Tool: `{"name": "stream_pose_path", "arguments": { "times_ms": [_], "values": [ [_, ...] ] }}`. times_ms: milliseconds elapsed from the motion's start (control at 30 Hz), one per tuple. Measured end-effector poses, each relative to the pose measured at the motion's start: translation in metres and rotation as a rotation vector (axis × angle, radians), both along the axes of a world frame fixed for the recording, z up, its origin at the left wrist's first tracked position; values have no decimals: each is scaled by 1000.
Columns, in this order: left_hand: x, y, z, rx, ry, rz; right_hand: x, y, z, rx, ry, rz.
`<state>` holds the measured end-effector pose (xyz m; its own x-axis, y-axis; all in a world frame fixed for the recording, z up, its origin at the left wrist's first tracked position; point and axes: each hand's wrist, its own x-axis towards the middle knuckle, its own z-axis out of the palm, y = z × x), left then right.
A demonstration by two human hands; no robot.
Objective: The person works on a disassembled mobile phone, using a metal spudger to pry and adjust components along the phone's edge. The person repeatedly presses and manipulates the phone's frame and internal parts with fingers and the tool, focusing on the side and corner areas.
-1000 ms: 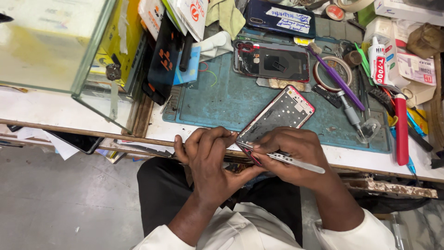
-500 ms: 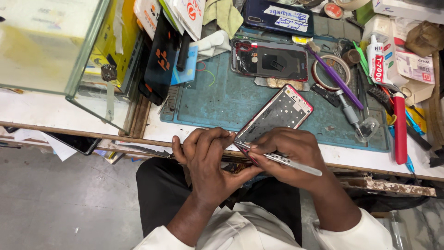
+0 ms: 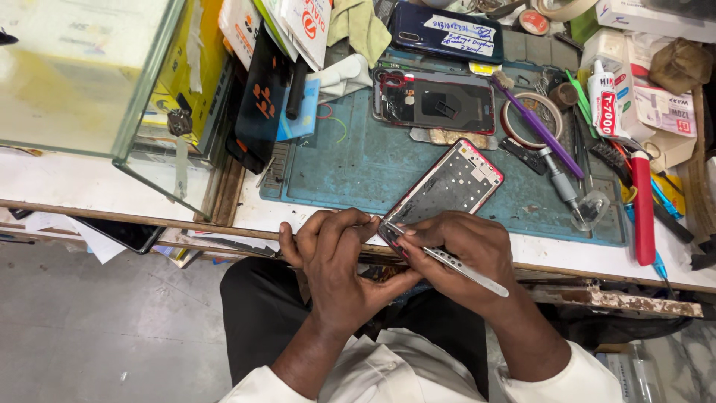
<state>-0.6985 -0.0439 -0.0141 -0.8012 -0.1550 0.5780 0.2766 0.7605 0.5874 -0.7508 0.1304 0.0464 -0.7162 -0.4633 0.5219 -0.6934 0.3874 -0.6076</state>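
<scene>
Right now the left hand (image 3: 339, 257) clamps the phone frame's (image 3: 447, 186) near corner against the counter (image 3: 522, 250) edge to steady it, while the right hand (image 3: 462, 250) pinches tweezers (image 3: 447, 259), tips at that corner.

A single head-worn camera looks steeply down from above the seated person; it faces forward over the cluttered white bench (image 3: 89, 183). It sits fairly near; lap and grey floor (image 3: 89, 328) fill the lower frame.
</scene>
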Motion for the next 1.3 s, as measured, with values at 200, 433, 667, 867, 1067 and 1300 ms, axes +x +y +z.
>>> {"name": "stream_pose_path", "arguments": {
  "times_ms": [200,433,667,867,1067,1300],
  "values": [
    [4,1,4,-3,-14,12,5,13,-8,-86,-128,-11],
    [14,-8,16,-21,51,40,3,72,11,-644,-105,57],
    [35,-21,36,-6,83,55,-7,103,74,700,-240,-846],
    [52,-33,55,-12,40,41,-25,94,100,782,-142,-902],
    [53,-40,63,-26,12,27,1,91,116,600,-27,-563],
    [48,-47,65,-26,23,28,11,69,121,705,1,-295]
  ]
}}
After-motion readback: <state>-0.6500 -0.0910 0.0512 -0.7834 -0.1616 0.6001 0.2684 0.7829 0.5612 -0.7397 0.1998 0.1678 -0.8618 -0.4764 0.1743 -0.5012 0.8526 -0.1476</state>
